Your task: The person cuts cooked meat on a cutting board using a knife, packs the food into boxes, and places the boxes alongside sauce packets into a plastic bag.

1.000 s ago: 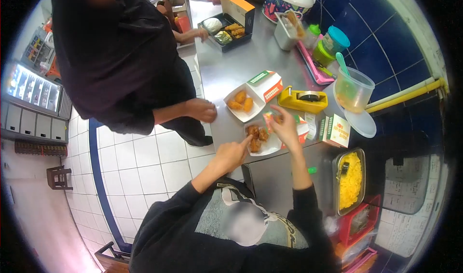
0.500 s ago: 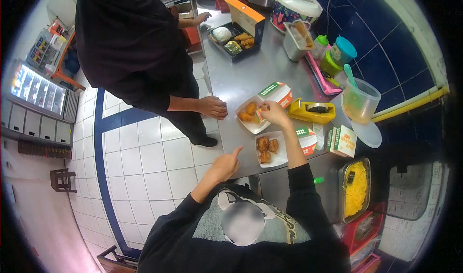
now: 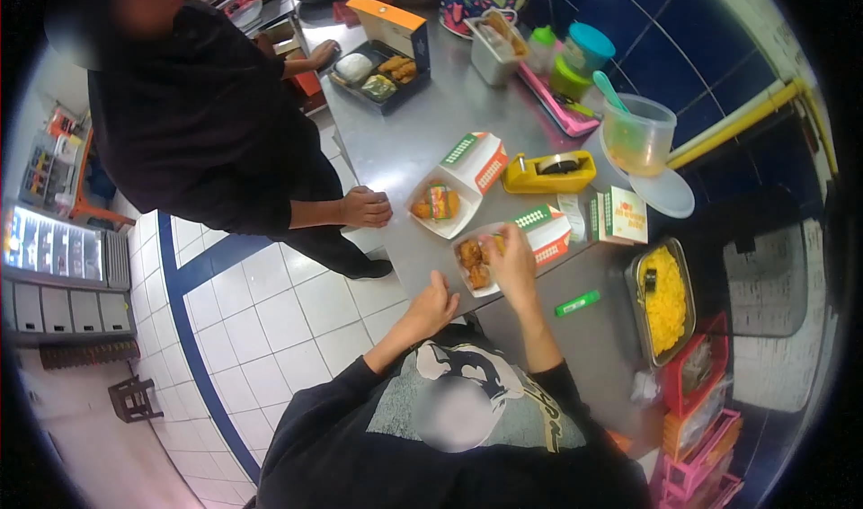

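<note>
My left hand [image 3: 432, 308] is at the counter's front edge, empty, one digit raised apart from the loosely curled others. Over the lower white box, my right hand [image 3: 512, 262] has its fingertips pinched beside brown fried pieces [image 3: 471, 256]; a small yellowish thing shows at them, too hidden to name. Just beyond, an upper open box [image 3: 440, 226] holds golden fried pieces [image 3: 422, 209] with a colourful sachet [image 3: 440, 203] on top. Both boxes have green, white and orange lids, folded back. Right of them stands a yellow tape dispenser [image 3: 550, 173].
A co-worker's hand [image 3: 366, 208] rests on the counter edge at left. Farther back is a black meal box [image 3: 385, 100] with an orange lid. To the right are a closed carton [image 3: 622, 216], a green marker [image 3: 577, 303], a yellow food tray [image 3: 665, 302] and a clear tub [image 3: 636, 136].
The sachet from my right hand now lies in the upper box. My right hand has moved back to the lower box. My left hand has withdrawn from the brown pieces.
</note>
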Available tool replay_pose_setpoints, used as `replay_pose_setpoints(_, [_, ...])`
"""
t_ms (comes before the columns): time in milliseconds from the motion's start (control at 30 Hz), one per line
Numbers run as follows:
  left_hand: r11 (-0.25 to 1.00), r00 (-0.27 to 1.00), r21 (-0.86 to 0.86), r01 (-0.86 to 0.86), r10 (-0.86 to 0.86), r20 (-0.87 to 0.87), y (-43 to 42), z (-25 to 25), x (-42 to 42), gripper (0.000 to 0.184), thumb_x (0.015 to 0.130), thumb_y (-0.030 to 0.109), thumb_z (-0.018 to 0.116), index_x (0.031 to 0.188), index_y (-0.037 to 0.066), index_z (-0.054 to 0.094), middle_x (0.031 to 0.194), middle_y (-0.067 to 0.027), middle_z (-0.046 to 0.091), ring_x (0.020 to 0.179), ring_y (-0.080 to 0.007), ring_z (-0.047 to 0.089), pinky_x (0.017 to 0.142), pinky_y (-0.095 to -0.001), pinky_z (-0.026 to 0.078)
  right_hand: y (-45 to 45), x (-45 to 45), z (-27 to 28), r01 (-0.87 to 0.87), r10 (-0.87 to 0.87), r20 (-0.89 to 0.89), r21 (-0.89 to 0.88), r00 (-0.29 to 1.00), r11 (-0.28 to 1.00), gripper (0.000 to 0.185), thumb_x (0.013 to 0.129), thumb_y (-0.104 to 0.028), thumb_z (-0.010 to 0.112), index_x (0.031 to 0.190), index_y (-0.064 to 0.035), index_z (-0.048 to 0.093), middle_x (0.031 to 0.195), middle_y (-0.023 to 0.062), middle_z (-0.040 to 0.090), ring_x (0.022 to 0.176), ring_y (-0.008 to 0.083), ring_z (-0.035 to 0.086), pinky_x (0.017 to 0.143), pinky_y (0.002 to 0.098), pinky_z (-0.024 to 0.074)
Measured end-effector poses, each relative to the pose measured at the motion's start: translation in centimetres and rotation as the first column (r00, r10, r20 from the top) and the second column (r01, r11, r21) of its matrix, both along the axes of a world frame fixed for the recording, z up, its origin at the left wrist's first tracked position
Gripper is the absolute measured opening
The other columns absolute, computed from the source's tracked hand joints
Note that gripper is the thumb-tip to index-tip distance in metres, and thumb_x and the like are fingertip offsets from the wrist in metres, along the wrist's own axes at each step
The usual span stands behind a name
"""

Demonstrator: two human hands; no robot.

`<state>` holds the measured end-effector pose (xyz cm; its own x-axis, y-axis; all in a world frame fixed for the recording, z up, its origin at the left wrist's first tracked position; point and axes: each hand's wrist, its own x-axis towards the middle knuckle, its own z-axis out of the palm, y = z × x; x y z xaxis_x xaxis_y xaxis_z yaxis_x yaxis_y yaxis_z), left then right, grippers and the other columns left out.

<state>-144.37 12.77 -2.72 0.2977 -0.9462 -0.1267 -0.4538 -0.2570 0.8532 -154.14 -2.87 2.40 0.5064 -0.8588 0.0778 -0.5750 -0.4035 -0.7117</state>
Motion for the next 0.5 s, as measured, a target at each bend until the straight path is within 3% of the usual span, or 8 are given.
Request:
replay_pose_setpoints(67, [0.998,0.999,0.048,0.046,-0.047,0.019,-0.4,0.9,-0.2,0.026,0.089,0.013,0.053,0.1,-0.003,0.035,0.075,-0.0282,0.057,0.073,-0.0464,0.057,0.063,-0.0496,0.044,0.0,-0.4,0.5,-0.016,0.016,-0.072,0.001,0.997,1.0,0.033,0.089,-0.026,0.06,0.106,0.0017,0.055,0.103,0.0207,0.059,0.096,0.0369,0.058,0.083,0.0416,0.0458])
replay_pose_setpoints(133, [0.999,0.998,0.012,0.043,-0.043,0.034,-0.5,0.8,-0.6,0.024,0.089,0.012,0.052,0.102,-0.001,0.036,0.076,-0.0274,0.057,0.074,-0.046,0.057,0.063,-0.0496,0.044,-0.4,-1.6,1.0,0.004,0.006,0.044,-0.231,0.999,0.973,0.034,0.091,-0.026,0.056,0.11,0.001,0.054,0.108,0.0192,0.056,0.103,0.0363,0.055,0.086,0.0437,0.044])
replay_pose_setpoints(167, [0.999,0.998,-0.027,0.03,-0.029,0.05,-0.4,0.7,-0.8,0.022,0.089,0.01,0.052,0.104,0.001,0.038,0.077,-0.0265,0.058,0.074,-0.0455,0.058,0.063,-0.0496,0.045,-0.7,-3.1,1.8,0.054,-0.047,0.047,-0.147,0.998,0.988,0.029,0.089,-0.015,0.054,0.114,0.0013,0.055,0.109,0.0184,0.056,0.106,0.0356,0.053,0.09,0.0427,0.042])
replay_pose_setpoints(233, [0.999,0.996,0.006,0.032,-0.033,0.088,-0.6,1.2,-1.1,0.023,0.09,0.009,0.05,0.108,0.001,0.039,0.074,-0.0241,0.058,0.07,-0.0439,0.058,0.061,-0.0494,0.044,-1.8,-7.3,1.7,0.109,-0.116,-0.042,-0.146,0.992,0.983,0.028,0.085,-0.004,0.052,0.112,-0.0004,0.056,0.11,0.0172,0.055,0.105,0.0352,0.053,0.09,0.0423,0.0424])
replay_pose_setpoints(300, [0.999,0.991,0.033,0.026,-0.03,0.127,-1.0,1.9,-1.7,0.024,0.09,0.008,0.049,0.112,0.002,0.039,0.071,-0.0217,0.058,0.066,-0.0424,0.059,0.06,-0.0492,0.044,-1.7,-11.4,2.4,0.167,-0.196,-0.285,-0.124,0.938,0.978,0.033,0.079,0.006,0.051,0.11,-0.0024,0.057,0.108,0.0161,0.055,0.102,0.0344,0.053,0.089,0.0417,0.0427])
replay_pose_setpoints(400, [0.998,0.998,0.046,0.046,-0.048,0.05,-1.3,2.3,-3.1,0.031,0.088,0.004,0.05,0.117,0.001,0.039,0.079,-0.0208,0.06,0.073,-0.0409,0.06,0.066,-0.0472,0.047,-1.4,-18.2,-2.3,0.156,-0.217,-0.469,-0.166,0.856,0.974,0.033,0.076,0.007,0.056,0.107,-0.0045,0.057,0.105,0.0152,0.053,0.1,0.034,0.053,0.089,0.0411,0.043])
replay_pose_setpoints(467, [0.951,0.982,-0.248,0.186,-0.174,0.073,-1.7,1.9,-4.6,0.038,0.083,0.001,0.053,0.119,0.003,0.041,0.097,-0.0193,0.059,0.089,-0.0364,0.059,0.077,-0.0425,0.048,0.0,-21.3,-4.8,0.051,-0.136,-0.49,-0.183,0.861,0.982,0.031,0.076,0.002,0.061,0.105,-0.0061,0.059,0.107,0.0142,0.053,0.102,0.0337,0.052,0.086,0.0404,0.0442])
replay_pose_setpoints(500, [0.95,0.979,-0.241,0.201,-0.186,0.08,-2.0,2.2,-5.3,0.038,0.083,0.001,0.053,0.119,0.003,0.041,0.097,-0.0193,0.059,0.089,-0.0364,0.059,0.077,-0.0425,0.048,0.8,-21.9,-5.3,0.065,-0.144,-0.483,-0.176,0.864,0.982,0.031,0.076,0.002,0.061,0.105,-0.0061,0.059,0.107,0.0142,0.053,0.102,0.0337,0.052,0.086,0.0404,0.0442])
